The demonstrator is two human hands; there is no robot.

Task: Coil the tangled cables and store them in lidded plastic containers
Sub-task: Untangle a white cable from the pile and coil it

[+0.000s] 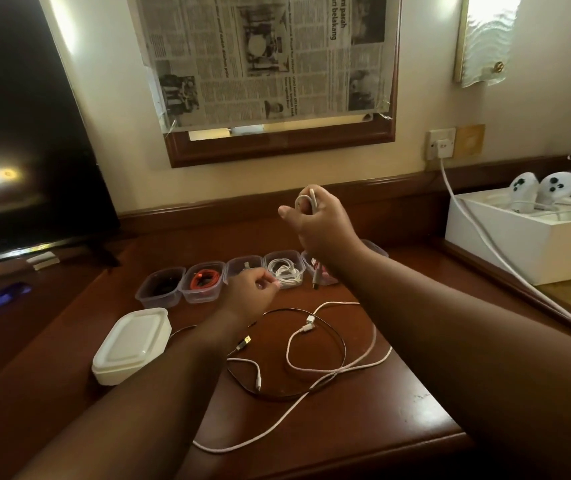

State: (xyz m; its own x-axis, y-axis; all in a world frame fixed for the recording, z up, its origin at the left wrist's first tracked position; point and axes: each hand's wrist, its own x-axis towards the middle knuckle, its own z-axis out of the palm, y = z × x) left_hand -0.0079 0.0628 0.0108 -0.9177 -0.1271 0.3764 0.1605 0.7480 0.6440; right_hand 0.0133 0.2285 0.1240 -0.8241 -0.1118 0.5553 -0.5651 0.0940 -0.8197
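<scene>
The small white cable (306,199) is held up above the desk in the right hand (318,223), whose fingers curl round its loops, probably to keep the coil from springing open. The left hand (253,289) hangs lower with fingers lightly bent; whether it pinches the thin cable end cannot be told. Behind stands a row of clear plastic containers (204,282), some already holding coiled cables. Loose white and black cables (311,358), thin and flexible, lie tangled on the glossy wooden desk (398,393) beside stacked white lids (131,344).

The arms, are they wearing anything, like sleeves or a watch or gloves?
No. Both arms are bare all the way up, with no sleeves in view. The left hand and the right hand have no gloves, and no watch, bracelet or ring shows on either.
</scene>
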